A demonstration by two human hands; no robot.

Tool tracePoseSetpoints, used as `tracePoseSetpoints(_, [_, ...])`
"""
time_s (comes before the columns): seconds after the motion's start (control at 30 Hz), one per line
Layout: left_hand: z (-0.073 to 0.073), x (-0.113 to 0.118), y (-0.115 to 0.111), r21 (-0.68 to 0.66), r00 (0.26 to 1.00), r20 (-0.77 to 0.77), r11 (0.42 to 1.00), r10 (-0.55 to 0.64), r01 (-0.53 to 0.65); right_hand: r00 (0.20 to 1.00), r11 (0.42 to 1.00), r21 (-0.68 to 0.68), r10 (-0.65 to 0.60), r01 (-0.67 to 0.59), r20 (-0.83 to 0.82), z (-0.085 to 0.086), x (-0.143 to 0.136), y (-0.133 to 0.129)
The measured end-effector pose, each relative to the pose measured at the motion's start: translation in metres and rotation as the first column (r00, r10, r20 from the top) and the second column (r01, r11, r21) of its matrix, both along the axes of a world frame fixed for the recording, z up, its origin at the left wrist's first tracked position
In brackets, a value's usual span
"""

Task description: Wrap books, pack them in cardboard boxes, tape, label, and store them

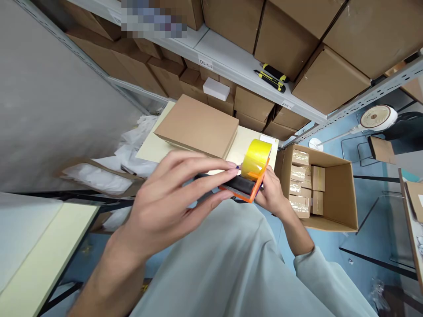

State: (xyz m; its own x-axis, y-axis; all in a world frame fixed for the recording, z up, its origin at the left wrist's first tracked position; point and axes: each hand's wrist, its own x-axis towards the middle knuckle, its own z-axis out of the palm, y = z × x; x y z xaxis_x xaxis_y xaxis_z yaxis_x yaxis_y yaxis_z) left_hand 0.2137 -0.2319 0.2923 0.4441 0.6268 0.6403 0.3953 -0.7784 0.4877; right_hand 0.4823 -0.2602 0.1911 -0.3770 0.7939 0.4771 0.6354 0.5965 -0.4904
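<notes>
Holding the orange tape dispenser (260, 181) steady helps: near the tabletop (246, 135), the right hand (274, 192) curls around its side while the open left hand (161, 202) touches it with extended fingers, ideally lightly.

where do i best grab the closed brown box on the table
Probably by both short end walls, coming in from left and right: the box lies flat on the table, with a broad, smooth top, no visible handle, and shelf boxes behind it.

The tape roll (256, 155) was yellow, its dispenser (244, 195) orange and black. The box (201, 125) along the worktop's (150, 152) far edge was plain brown; the worktop was pale cream.
</notes>
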Motion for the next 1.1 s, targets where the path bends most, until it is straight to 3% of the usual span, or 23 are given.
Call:
tracePoseSetpoints(0.2, [-0.005,0.001,-0.012,0.065,0.997,-0.071,0.998,0.013,-0.008,0.996,0.998,0.068,-0.006,-0.001,0.092,0.015,0.006,0.0])
tracePoseSetpoints(0.37, [-0.008,0.0,-0.021,0.084,0.997,-0.058,0.995,0.059,-0.054,0.982,0.996,0.072,-0.056,0.043,0.182,0.016,0.013,-0.003])
tracePoseSetpoints(0.53, [-0.006,0.007,-0.015,0.119,0.998,-0.038,0.991,0.057,-0.053,0.971,0.991,0.118,-0.086,0.061,0.221,0.019,0.017,-0.007])
tracePoseSetpoints(0.7, [-0.007,0.013,-0.009,0.081,0.999,-0.036,0.996,-0.02,0.023,0.967,0.97,0.232,-0.128,0.075,0.22,0.024,0.018,-0.008])
tracePoseSetpoints(0.83, [-0.008,0.01,-0.008,0.097,0.994,-0.09,0.993,-0.062,0.07,0.962,0.954,0.29,-0.149,0.079,0.228,0.021,0.021,-0.008])
tracePoseSetpoints(1.1, [0.002,0.01,-0.015,0.123,0.994,-0.112,0.992,-0.008,0.022,0.96,0.943,0.314,-0.186,0.113,0.211,0.013,0.021,-0.01])
